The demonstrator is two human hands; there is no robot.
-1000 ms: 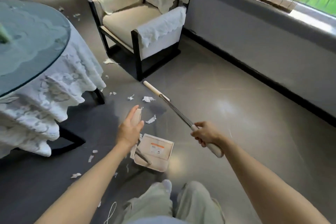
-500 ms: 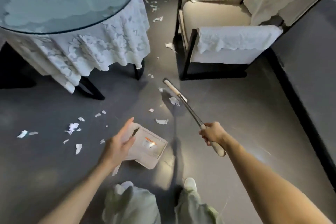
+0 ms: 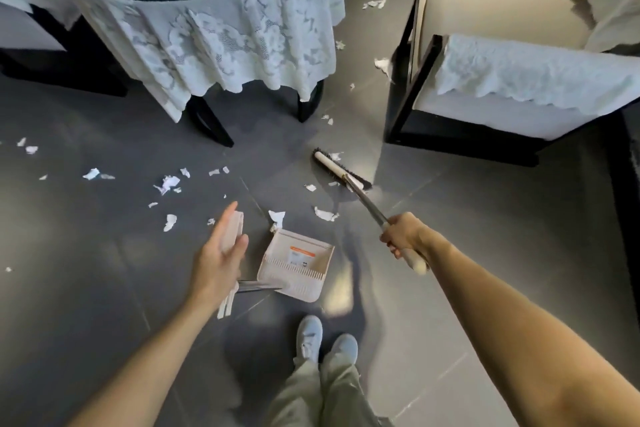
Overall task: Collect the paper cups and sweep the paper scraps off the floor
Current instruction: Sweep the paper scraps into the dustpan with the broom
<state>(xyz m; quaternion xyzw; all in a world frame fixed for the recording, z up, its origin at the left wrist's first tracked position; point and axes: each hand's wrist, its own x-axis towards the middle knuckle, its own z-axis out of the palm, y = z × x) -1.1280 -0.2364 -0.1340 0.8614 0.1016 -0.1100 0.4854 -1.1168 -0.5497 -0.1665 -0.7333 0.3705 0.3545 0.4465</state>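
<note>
My right hand [image 3: 403, 239] grips the pale end of the broom's metal handle. The broom head [image 3: 341, 172] rests on the dark floor ahead, between the table and the armchair. My left hand [image 3: 218, 260] holds the upright white handle [image 3: 234, 224] of the beige dustpan [image 3: 298, 263] between thumb and fingers. The pan stands on the floor just ahead of my feet. White paper scraps [image 3: 166, 184] lie scattered left of the pan. One scrap [image 3: 277, 217] sits at the pan's lip and another scrap [image 3: 325, 215] lies beside the broom. No paper cup is in view.
A round glass table with a lace cloth [image 3: 221, 35] stands ahead on the left, its dark legs close to the scraps. A cream armchair [image 3: 512, 80] with a dark frame stands ahead on the right. More scraps [image 3: 374, 3] lie between them. My shoes [image 3: 325, 340] are below the pan.
My view has swung left and downward, from the window wall to the table and floor. The broom head has dropped flat onto the floor. Both hands keep their holds.
</note>
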